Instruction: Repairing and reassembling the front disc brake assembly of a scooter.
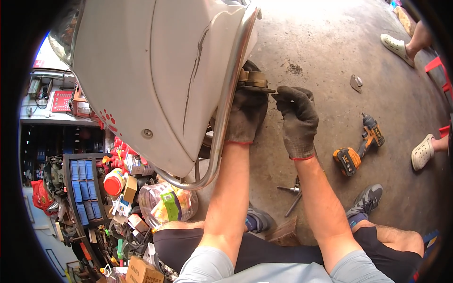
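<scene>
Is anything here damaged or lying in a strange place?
Yes. The white scooter panel has a long dark crack running down it, near the chrome guard bar. On the concrete floor, a small metal plate lies alone, away from the cordless impact wrench.

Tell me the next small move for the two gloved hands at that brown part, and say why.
Probably steady the brown part with the left hand while the right hand works its pinched fingertips along the part's edge. The left hand already grips beneath it beside the chrome guard bar; the right touches only its tip.
</scene>
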Motion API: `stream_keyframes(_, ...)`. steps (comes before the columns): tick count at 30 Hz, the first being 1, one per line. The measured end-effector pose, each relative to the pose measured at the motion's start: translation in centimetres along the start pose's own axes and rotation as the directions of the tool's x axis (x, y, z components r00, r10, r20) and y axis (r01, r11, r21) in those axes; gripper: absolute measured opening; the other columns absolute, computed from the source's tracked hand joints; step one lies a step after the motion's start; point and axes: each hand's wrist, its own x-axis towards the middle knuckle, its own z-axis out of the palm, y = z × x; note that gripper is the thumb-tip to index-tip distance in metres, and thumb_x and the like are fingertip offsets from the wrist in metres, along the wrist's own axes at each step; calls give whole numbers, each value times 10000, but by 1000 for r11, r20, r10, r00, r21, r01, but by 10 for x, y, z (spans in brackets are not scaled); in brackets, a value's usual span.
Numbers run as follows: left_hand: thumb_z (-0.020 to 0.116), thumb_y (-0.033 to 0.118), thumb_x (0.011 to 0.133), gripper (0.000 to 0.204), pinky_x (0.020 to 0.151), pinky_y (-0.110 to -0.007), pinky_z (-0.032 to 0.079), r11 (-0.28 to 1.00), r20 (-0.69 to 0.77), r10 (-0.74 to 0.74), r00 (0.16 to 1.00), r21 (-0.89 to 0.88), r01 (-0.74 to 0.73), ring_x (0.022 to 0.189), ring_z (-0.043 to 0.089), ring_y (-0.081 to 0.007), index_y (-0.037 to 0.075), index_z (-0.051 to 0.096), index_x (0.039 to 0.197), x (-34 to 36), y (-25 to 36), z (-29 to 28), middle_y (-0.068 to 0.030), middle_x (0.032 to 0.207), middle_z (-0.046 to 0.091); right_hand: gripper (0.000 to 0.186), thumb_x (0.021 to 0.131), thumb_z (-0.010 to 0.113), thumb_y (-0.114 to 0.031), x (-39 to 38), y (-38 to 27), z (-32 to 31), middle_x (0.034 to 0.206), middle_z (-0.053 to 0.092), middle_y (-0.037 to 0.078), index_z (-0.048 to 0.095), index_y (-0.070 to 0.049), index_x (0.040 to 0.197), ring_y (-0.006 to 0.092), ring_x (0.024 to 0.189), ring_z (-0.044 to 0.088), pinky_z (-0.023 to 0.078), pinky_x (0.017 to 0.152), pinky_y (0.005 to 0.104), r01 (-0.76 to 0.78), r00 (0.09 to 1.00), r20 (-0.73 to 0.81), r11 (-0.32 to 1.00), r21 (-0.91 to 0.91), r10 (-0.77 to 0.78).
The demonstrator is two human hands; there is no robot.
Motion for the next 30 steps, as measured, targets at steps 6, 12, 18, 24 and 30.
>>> stream_keyframes(6,652,40,808,569,1035,-535,471,963,98,108,989,237,-129,1220,577,-345,78,555,1367,-10,-8,5,-120,1371,585,250,819,669,140,4,-4,6,977,633,42,697,-33,998,137,953,598,538,798,275,-24,1000,12,990,138,23)
stream_keyframes(12,648,35,821,541,1050,-507,470,962,92,124,988,234,-143,1219,578,-327,81,565,1354,-8,-10,12,-124,1349,596,280,760,694,153,9,-9,14,957,630,54,719,-42,959,162,909,602,520,760,279,2,1000,-16,998,-55,-3)
stream_keyframes(18,639,83,846,558,1097,-447,430,956,142,133,981,242,-165,1250,552,-290,100,527,1392,-3,-13,0,-125,1349,588,216,789,684,107,12,-7,28,879,637,71,720,-56,927,198,845,612,500,754,297,118,989,-89,992,-50,-122)
stream_keyframes(24,609,78,850,585,1081,-444,443,955,119,113,987,263,-141,1232,561,-295,102,483,1421,-4,-11,-2,-130,1355,578,254,756,656,114,14,-11,27,886,650,98,709,-59,934,232,855,625,508,767,334,140,986,-66,979,-146,-151)
stream_keyframes(30,613,95,845,533,1028,-418,488,951,69,100,993,287,-115,1158,600,-286,57,522,1368,-8,-16,3,-151,1269,615,250,776,665,152,14,-3,28,895,620,72,700,-34,938,191,834,611,517,736,292,108,991,-61,980,-169,-120)
